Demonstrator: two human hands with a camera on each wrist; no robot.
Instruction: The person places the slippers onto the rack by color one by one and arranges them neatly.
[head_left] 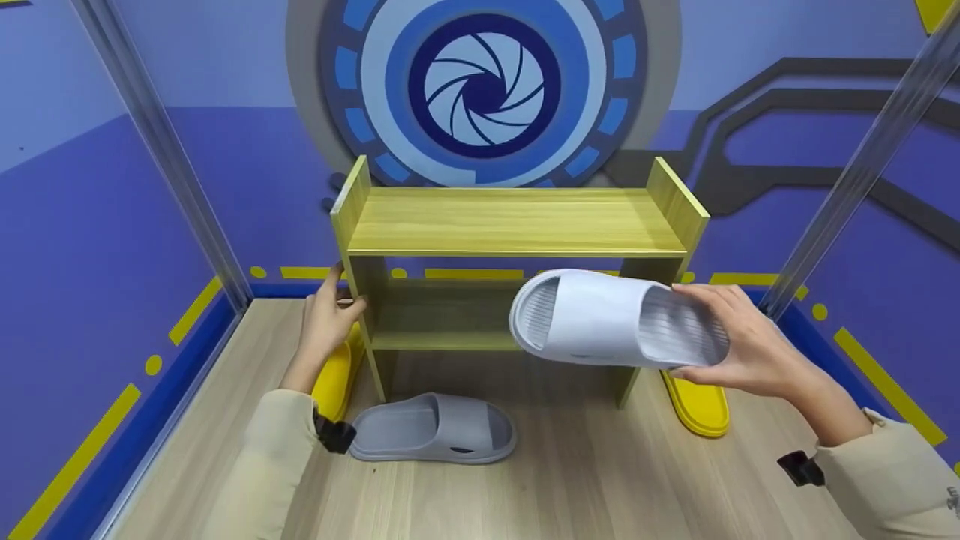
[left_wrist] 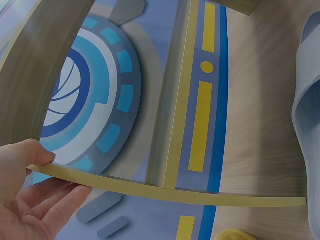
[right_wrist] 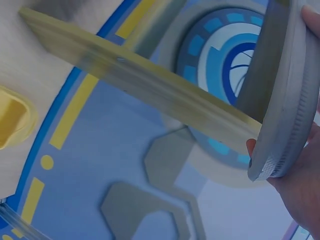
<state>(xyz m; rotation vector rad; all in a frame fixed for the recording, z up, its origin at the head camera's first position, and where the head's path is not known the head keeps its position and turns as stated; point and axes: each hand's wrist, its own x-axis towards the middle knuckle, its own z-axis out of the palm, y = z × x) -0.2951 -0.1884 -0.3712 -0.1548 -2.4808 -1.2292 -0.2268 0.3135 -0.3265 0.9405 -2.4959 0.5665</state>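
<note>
Slipper [head_left: 596, 315], white, toe to your left, hangs above the floor [head_left: 570, 487] in front of the right half of the wood-grain rack [head_left: 517, 221]. Your right hand [head_left: 754, 345] pinches its heel end, fingers on one edge, thumb on the other. Your left hand [head_left: 328, 315] grips the rack's left side panel [left_wrist: 125, 187], thumb on one face, fingers on the other. Grey slipper [head_left: 461, 427] lies before the rack's left half; a yellow slipper [head_left: 334, 379] sits beyond your left wrist, a second yellow slipper [head_left: 699, 409] at the rack's right. Step in hand, judged: carrying the white one, rack braced. Next move probably calls for a steady left grip and the white one level, clear of the middle shelf [head_left: 442, 337]; contact there, cannot tell.
</note>
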